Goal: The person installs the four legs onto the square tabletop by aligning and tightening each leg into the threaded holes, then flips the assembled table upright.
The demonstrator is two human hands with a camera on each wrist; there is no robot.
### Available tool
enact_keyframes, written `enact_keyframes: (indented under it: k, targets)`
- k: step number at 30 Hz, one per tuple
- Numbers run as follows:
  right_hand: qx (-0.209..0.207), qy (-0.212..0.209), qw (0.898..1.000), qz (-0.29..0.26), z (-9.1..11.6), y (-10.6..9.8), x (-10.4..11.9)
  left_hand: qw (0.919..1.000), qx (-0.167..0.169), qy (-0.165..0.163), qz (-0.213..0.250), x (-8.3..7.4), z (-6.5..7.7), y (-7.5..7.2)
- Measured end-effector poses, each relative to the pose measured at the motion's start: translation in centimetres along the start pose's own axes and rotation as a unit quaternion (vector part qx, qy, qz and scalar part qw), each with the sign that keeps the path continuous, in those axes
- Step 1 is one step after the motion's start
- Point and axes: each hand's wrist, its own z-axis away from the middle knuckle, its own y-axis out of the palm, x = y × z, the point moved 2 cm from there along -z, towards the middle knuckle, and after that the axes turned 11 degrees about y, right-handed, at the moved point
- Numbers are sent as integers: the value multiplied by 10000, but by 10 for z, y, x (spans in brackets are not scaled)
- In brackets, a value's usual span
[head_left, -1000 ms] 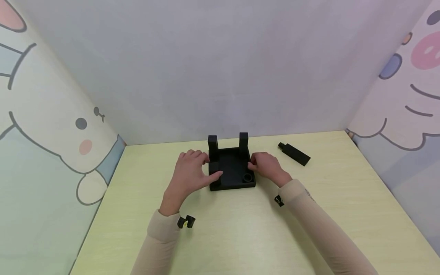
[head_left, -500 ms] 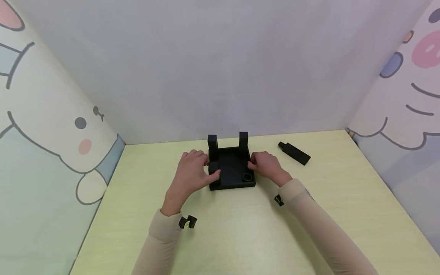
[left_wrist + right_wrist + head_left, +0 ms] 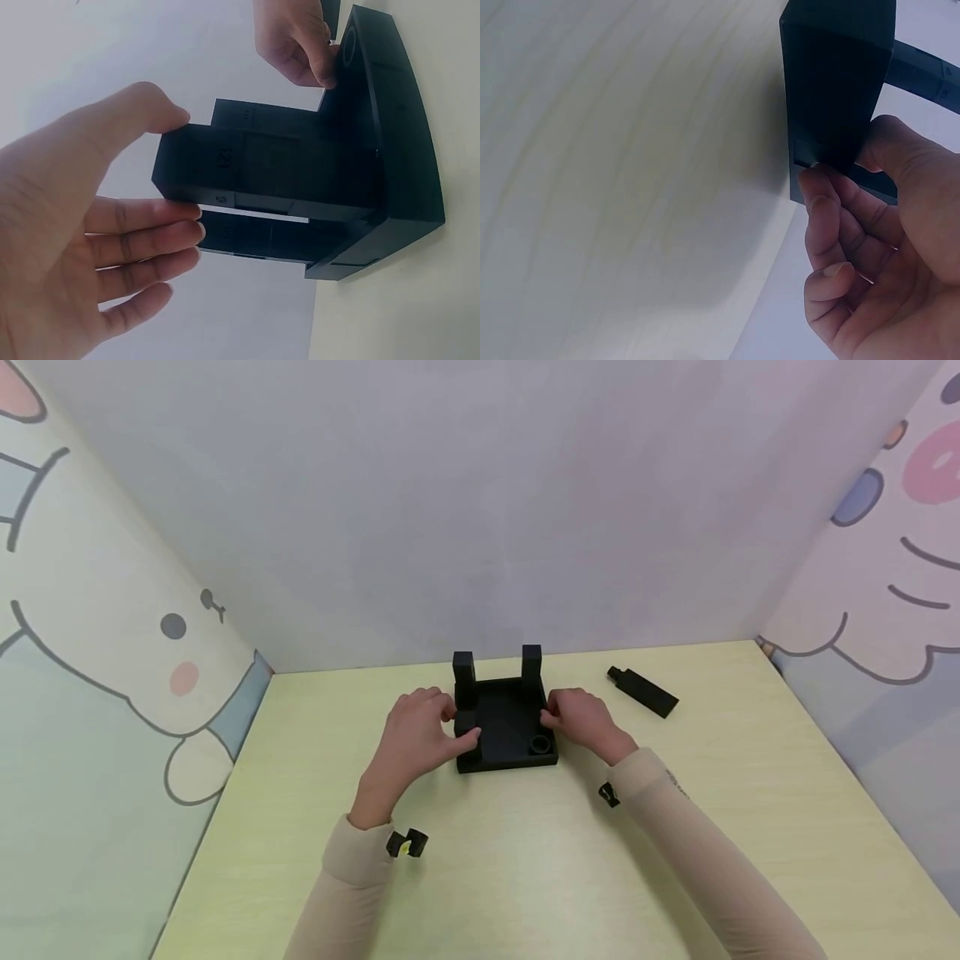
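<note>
A black square base (image 3: 517,767) lies on the table with its hollow side up, like a small upturned table. Block-shaped black legs rise at three corners: rear left (image 3: 464,675), rear right (image 3: 531,667) and front left (image 3: 277,169). In the front right corner is a round socket (image 3: 540,745). My left hand (image 3: 416,732) holds the front left leg near its top end, thumb on one side and fingertips on the other. My right hand (image 3: 581,720) pinches the base's right side wall between thumb and fingers; the right wrist view (image 3: 870,232) shows this hand's fingertips at the wall's lower edge.
To the right of the base a loose black leg (image 3: 643,692) with a narrower round end lies on the pale wooden table (image 3: 517,877). A plain pale backdrop (image 3: 495,510) stands behind the table, with cartoon-printed panels (image 3: 150,652) at both sides.
My left thumb has come in slightly closer against the front left leg. The right hand, the base and the loose leg have stayed in place.
</note>
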Motion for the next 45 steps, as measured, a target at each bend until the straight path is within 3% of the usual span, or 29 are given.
enact_keyframes:
  k: [4, 7, 11, 15, 21, 28, 33, 45]
  targets:
    - [-12, 30, 10000, 18, 1, 0, -1, 9995, 116, -45, 303, 3, 0, -4]
    - [-14, -4, 10000, -2, 0, 0, -2, 9960, 156, -181, 858, 10, -1, -5]
    - [-43, -47, 10000, -23, -1, -1, -3, 9848, -84, -424, 1682, 27, -7, -4]
    - [-43, -26, 10000, 8, 0, -2, -3, 9738, -223, -920, 2066, 45, -15, 3]
    - [-3, -31, 10000, -45, 1, -1, -2, 9568, 449, -1804, 2233, 66, -23, 27]
    - [-9, -47, 10000, -62, 2, 2, 1, 9462, 1089, -2398, 1878, 79, -22, 61]
    - [21, -49, 10000, -59, 2, 1, 2, 9425, 1129, -2486, 1925, 80, -22, 72]
    - [42, 11, 10000, -9, 0, 0, 0, 9420, 1119, -2505, 1934, 75, -26, 79]
